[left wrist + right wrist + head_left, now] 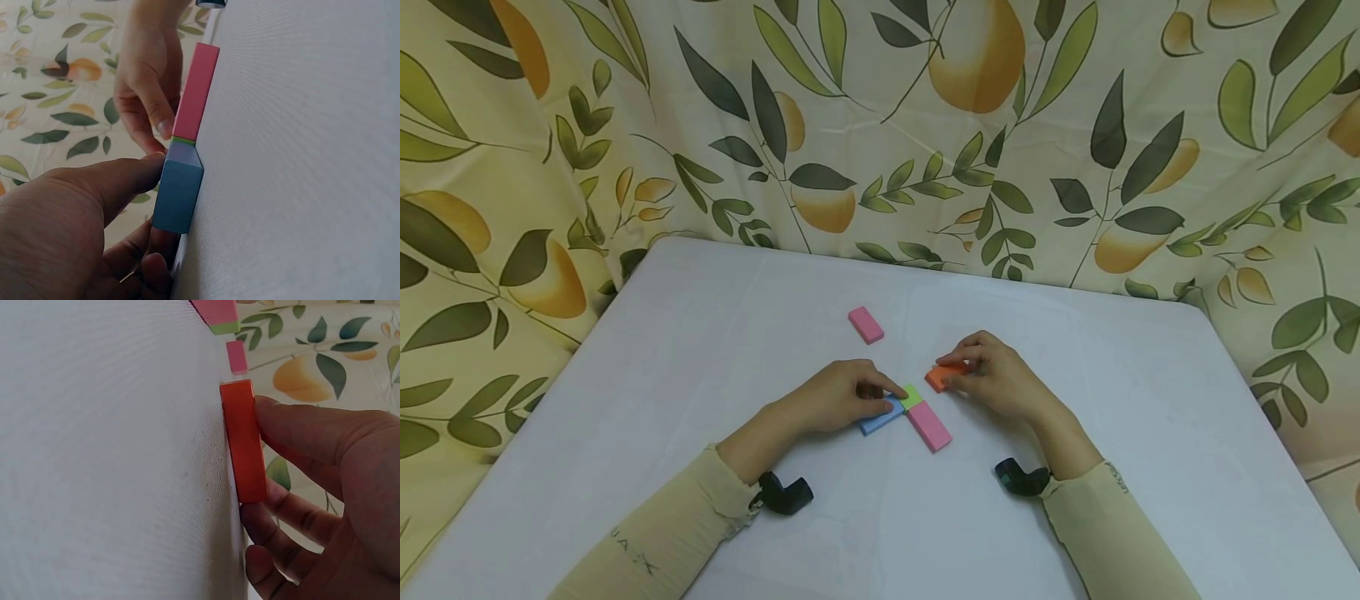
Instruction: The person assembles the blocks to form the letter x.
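Note:
Four flat blocks would be several; on the table a blue block [882, 416], a green block [911, 397] and a pink block [930, 427] touch, with the green one at the corner where they meet. My left hand [842, 396] grips the blue block [178, 194] between thumb and fingers, its index fingertip reaching the green block. To the right, an orange block [942, 377] lies on the tabletop, apart from the others. My right hand [1000, 377] pinches this orange block [244, 444], with the thumb on one face and fingers around its end.
A second pink block [866, 325] lies alone farther back. White cloth covers the table [880, 533]. Behind it hangs a curtain [880, 125] printed with fruit and leaves. Black wrist cameras [786, 493] stick out from both sleeves.

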`<state>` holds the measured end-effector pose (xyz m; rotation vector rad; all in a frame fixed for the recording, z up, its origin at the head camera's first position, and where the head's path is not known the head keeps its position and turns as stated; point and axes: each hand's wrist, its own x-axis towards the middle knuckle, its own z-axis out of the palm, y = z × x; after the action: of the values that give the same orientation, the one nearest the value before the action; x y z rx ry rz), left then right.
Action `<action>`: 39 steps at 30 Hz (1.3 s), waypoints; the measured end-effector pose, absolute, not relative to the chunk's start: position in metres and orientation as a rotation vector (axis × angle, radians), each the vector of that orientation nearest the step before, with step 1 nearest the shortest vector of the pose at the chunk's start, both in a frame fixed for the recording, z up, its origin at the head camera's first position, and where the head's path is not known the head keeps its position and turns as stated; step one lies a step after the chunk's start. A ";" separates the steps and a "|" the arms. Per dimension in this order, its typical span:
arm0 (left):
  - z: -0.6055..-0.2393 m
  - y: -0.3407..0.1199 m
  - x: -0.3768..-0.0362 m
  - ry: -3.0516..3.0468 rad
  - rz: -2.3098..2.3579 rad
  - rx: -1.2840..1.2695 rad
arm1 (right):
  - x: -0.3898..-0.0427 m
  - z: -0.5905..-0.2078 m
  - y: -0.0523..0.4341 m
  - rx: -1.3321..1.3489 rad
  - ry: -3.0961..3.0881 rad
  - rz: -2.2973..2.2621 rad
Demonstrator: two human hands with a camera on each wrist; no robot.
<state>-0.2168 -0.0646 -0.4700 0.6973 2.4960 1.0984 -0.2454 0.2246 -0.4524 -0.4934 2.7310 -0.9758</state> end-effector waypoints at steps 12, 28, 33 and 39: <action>-0.471 -0.065 -0.217 2.503 1.090 0.710 | -0.246 -0.453 0.225 -0.506 2.734 -0.968; -0.470 -0.064 -0.217 2.502 1.092 0.687 | -0.245 -0.453 0.225 -0.491 2.736 -0.962; -0.469 -0.064 -0.217 2.501 1.097 0.682 | -0.246 -0.452 0.224 -0.501 2.736 -0.967; -0.469 -0.064 -0.217 2.495 1.100 0.683 | -0.246 -0.452 0.224 -0.494 2.730 -0.964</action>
<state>-0.2166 -0.0642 -0.4692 0.6828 2.4953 1.1000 -0.2457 0.2244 -0.4518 -0.4945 2.7297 -0.9643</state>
